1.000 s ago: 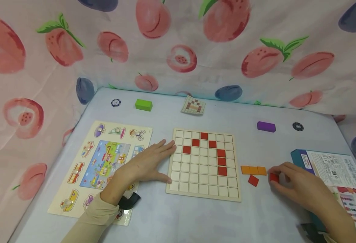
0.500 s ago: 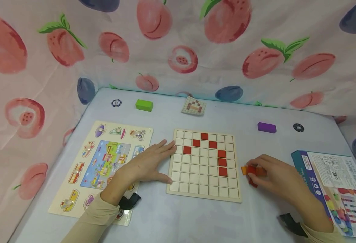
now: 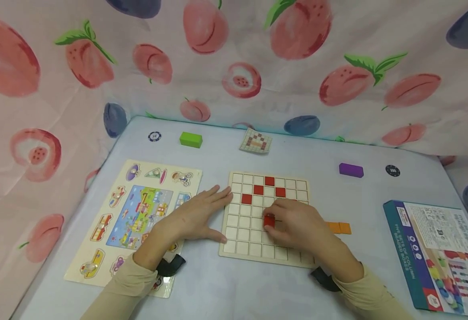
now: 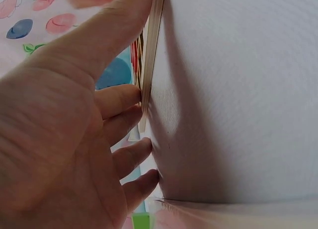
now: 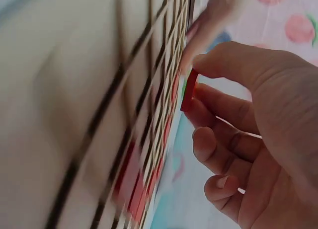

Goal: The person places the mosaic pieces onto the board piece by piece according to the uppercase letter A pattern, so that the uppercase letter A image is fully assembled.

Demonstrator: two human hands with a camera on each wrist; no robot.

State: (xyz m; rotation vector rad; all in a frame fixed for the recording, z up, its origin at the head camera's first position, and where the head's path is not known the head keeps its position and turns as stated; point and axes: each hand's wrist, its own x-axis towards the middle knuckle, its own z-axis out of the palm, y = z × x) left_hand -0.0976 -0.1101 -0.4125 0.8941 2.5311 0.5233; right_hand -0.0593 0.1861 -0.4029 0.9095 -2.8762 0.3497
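Note:
My right hand (image 3: pixel 298 222) pinches a red square tile (image 3: pixel 269 220) between thumb and fingertips, over the middle of the wooden grid board (image 3: pixel 243 222). In the right wrist view, the red tile (image 5: pixel 189 90) is held on edge, apart from the board's blurred grid. Several red tiles (image 3: pixel 247 198) lie in the upper cells; my right hand covers others on the right side. My left hand (image 3: pixel 196 218) has its fingers spread, with fingertips and thumb against the board's left edge. In the left wrist view, the left hand (image 4: pixel 64 124) meets the board's side (image 4: pixel 155 50).
Orange tiles (image 3: pixel 339 228) lie right of the board, partly behind my right wrist. A picture puzzle (image 3: pixel 138 213) is at left, a cardboard box (image 3: pixel 418 258) at right. Behind stand a pattern card (image 3: pixel 255 141), a green block (image 3: pixel 191 139) and a purple block (image 3: pixel 351 170).
My right hand has moved left from beside the box, past the orange tiles, to over the board, carrying the red tile. The left hand has stayed at the board's edge.

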